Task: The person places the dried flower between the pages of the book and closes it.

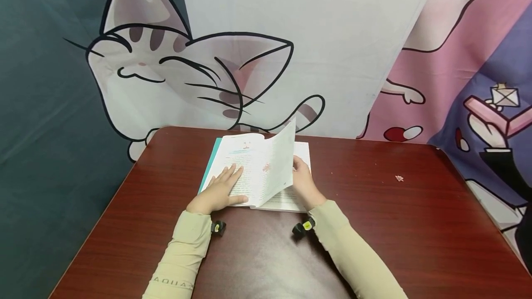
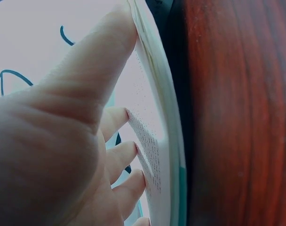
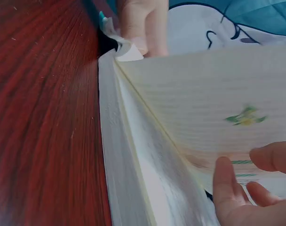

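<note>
An open book (image 1: 253, 174) with a teal cover edge lies on the table. Spread fingers of my left hand (image 1: 220, 193) rest on its left page; the thumb lies by the lower edge, as the left wrist view also shows. One page (image 1: 283, 158) stands raised near the middle, leaning over toward the left. My right hand (image 1: 305, 181) is at the right side of that raised page, its fingertips partly hidden by it. In the right wrist view, the thumb and fingers (image 3: 224, 175) are apart, near or against the page's printed face, with no visible pinch.
The dark red wooden table (image 1: 415, 225) extends around the book. A small pinkish star-shaped piece (image 1: 399, 178) lies to the right. Behind the table hangs a cloth backdrop (image 1: 345, 59) with cartoon cats. Each wrist wears a small black camera (image 1: 299, 230).
</note>
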Demonstrator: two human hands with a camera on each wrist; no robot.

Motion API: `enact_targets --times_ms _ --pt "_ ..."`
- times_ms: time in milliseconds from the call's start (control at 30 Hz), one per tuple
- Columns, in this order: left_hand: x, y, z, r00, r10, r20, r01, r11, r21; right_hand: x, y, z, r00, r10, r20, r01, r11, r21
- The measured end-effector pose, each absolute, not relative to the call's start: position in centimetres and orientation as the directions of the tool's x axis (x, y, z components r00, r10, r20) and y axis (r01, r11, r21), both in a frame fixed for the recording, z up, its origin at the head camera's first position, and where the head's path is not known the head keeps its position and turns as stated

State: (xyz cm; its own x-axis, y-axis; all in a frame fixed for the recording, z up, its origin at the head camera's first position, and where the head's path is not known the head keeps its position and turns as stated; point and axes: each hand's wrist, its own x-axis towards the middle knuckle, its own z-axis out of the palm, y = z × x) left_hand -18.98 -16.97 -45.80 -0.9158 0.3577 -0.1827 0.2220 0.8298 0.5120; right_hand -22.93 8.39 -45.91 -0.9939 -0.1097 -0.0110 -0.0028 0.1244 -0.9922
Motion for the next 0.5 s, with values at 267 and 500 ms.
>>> enact_targets --times_ms 267,500 --pt "-18.9 -16.9 -45.6 -0.915 0.357 -0.19 0.216 0.828 0.518 -24.3 5.5 -46.7 -0.978 -0.206 -0.04 -0.01 0.236 -0.972" --pt "-18.8 -17.0 -45.9 -0.917 0.397 -0.019 0.327 0.782 0.531 -24.9 4.2 -46.9 -0.963 -0.269 -0.005 -0.094 0.354 -0.93"
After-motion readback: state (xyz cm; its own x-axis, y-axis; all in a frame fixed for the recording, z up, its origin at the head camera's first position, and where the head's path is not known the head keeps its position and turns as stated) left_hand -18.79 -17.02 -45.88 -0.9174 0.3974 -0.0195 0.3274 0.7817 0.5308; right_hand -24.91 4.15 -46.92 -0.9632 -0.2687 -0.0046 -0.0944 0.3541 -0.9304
